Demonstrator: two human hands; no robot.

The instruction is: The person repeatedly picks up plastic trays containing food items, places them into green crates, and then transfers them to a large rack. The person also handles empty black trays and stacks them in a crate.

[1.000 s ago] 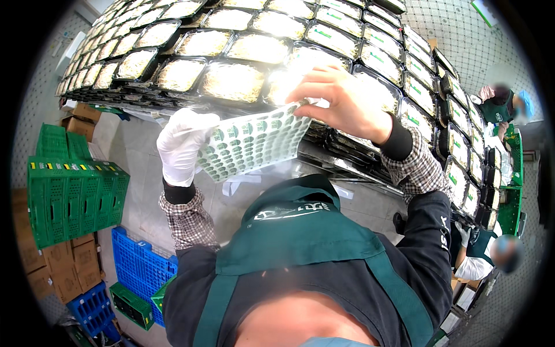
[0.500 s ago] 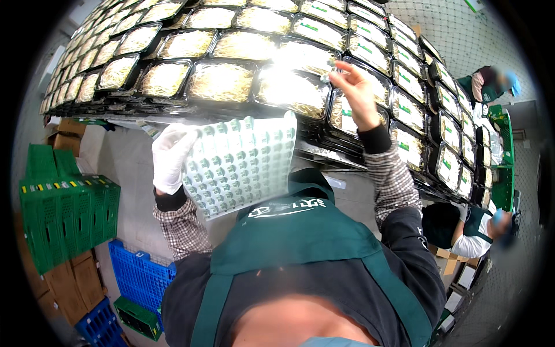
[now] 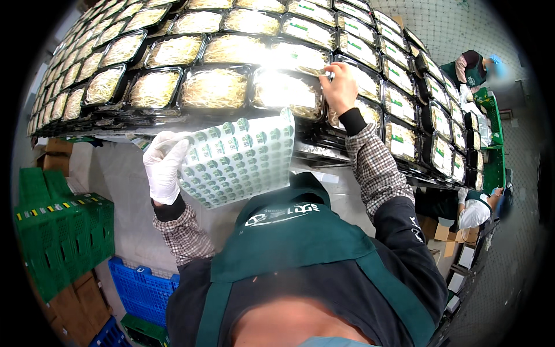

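My gloved left hand (image 3: pixel 164 168) pinches the left edge of a pale sheet of stickers (image 3: pixel 237 161), with rows of small green labels on it. The sheet hangs tilted in front of my apron. My bare right hand (image 3: pixel 341 88) is closed over the front packs, with a small sticker (image 3: pixel 329 76) at its fingertips. Below those fingertips sits a black tray of bean sprouts (image 3: pixel 287 95) under clear film; glare hides part of its top. To its left stands another sprout tray (image 3: pixel 214 88), with no green label visible on it.
Many stacked sprout trays (image 3: pixel 173 50) cover the long table; those on the right bear white and green labels (image 3: pixel 399 139). Green crates (image 3: pixel 66 231), a blue pallet (image 3: pixel 141 289) and cardboard boxes (image 3: pixel 81 309) stand at left. Two co-workers (image 3: pixel 471 66) are at the right.
My right hand has come slightly down and left, its fingers closing in over the tray. My left hand and the sheet shifted slightly left. The whole view has moved a little.
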